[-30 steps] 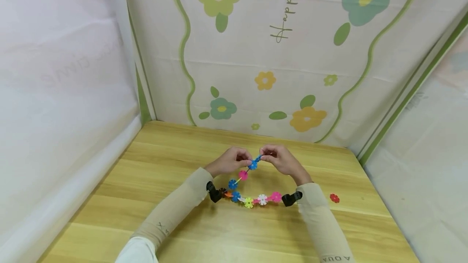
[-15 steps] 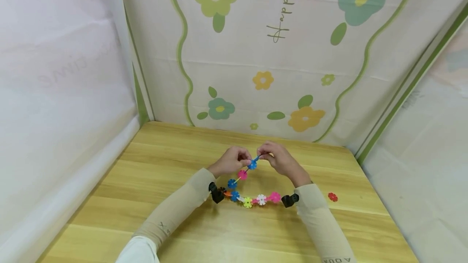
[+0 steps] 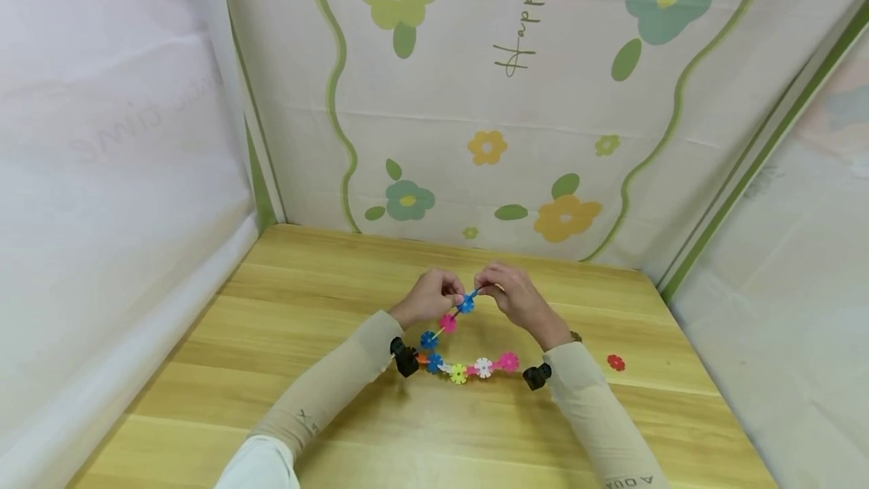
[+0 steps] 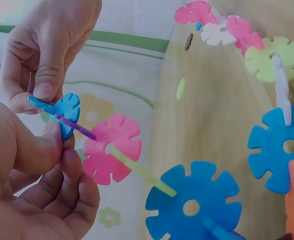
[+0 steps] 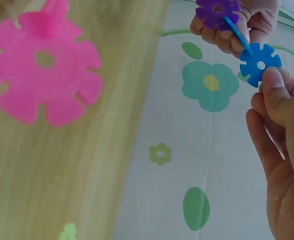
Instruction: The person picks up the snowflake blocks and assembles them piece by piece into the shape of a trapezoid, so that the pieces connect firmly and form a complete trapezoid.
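In the head view my left hand (image 3: 429, 296) pinches a blue notched disc (image 3: 465, 304) near the end of a chain of colourful snowflake discs. My right hand (image 3: 516, 296), just right of it, pinches another blue disc (image 5: 261, 64) between thumb and fingers. In the left wrist view these two blue discs meet edge to edge, slotted together; how deep is hard to tell. From the left hand the chain runs down through a purple disc (image 5: 217, 12), a pink disc (image 4: 113, 149) and a blue disc (image 4: 193, 200), then curves right to a pink end disc (image 3: 508, 361).
A loose red disc (image 3: 615, 363) lies on the wooden table (image 3: 434, 436) beyond the right forearm. The left wrist view shows a loose yellow-green piece (image 4: 181, 89) and a dark brown one (image 4: 188, 41). Flower-printed fabric (image 3: 421, 96) walls the back and sides.
My right hand has shifted slightly left, closer to the left hand, and its blue disc has turned. The left hand keeps its pinch. The chain hangs much as before.
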Demonstrator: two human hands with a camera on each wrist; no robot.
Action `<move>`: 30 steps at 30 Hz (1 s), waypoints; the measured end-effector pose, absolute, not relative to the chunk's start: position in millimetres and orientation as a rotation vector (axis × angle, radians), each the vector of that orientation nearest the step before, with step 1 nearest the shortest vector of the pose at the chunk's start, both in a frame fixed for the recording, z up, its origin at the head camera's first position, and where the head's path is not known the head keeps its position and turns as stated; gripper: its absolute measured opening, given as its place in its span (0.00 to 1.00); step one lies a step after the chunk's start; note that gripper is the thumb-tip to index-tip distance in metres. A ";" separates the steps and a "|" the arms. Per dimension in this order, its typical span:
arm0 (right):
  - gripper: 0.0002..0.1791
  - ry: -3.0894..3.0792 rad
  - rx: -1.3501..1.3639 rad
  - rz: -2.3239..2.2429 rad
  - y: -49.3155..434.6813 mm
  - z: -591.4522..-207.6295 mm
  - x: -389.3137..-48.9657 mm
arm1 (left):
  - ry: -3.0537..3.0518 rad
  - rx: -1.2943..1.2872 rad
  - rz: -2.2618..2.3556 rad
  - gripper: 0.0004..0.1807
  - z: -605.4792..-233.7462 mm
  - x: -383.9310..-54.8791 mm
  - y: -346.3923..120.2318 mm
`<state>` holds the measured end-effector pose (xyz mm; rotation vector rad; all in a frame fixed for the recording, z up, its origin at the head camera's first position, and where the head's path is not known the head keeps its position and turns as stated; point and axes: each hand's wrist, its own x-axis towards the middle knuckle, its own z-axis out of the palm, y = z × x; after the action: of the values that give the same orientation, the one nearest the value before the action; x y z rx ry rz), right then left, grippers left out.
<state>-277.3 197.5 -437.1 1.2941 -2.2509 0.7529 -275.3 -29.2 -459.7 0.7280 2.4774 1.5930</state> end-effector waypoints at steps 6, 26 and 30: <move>0.05 -2.289 1.217 0.800 198.6 -445.0 -276.2 | 2.513 0.689 1.612 0.10 -460.1 -271.9 -24.2; 0.09 -2.790 0.821 0.738 254.3 -432.2 -273.3 | 2.453 0.675 1.563 0.08 -466.2 -274.0 -27.0; 0.11 -2.918 0.685 0.736 274.3 -442.1 -278.6 | 2.443 0.688 1.555 0.08 -466.4 -274.4 -28.8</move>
<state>-278.6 274.3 -442.1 0.6848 -2.9182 0.7355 -274.4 -28.8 -466.4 0.6879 2.4428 1.5546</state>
